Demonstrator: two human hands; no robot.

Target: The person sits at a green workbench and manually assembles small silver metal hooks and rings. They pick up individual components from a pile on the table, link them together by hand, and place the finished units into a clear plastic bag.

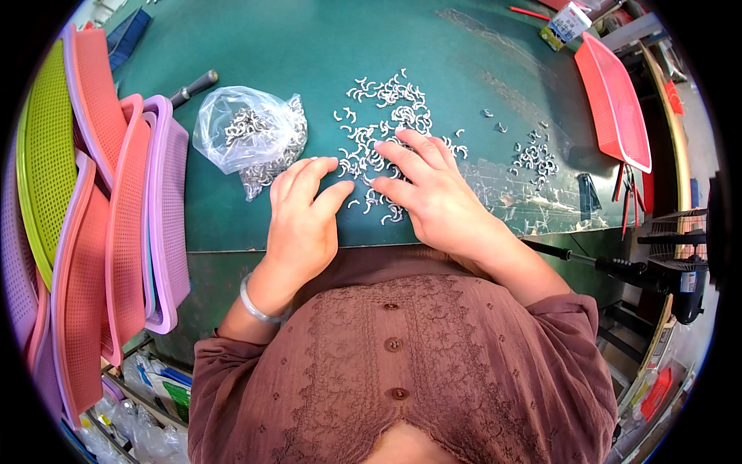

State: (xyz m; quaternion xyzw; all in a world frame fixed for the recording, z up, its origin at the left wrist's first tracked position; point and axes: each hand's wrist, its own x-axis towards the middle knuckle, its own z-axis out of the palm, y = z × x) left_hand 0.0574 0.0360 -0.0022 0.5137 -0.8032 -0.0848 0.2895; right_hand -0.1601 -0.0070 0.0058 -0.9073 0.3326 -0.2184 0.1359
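Small curved silver metal pieces lie loosely spread over the green tabletop before me. My right hand rests on the near part of this spread, fingers apart and fingertips down among the pieces. At the left edge of the same pieces is my left hand, its thumb and fingertips apart with nothing visible between them. Left of it, a clear plastic bag bulges with more such pieces, its lower part touching the table close to my fingers. My palms hide whatever is under them.
Stacked pink, purple and green perforated plastic baskets stand along the left side. A dark-handled tool lies behind the bag. Rightward are a smaller cluster of metal pieces, a red plastic basket, a small carton and a fan.
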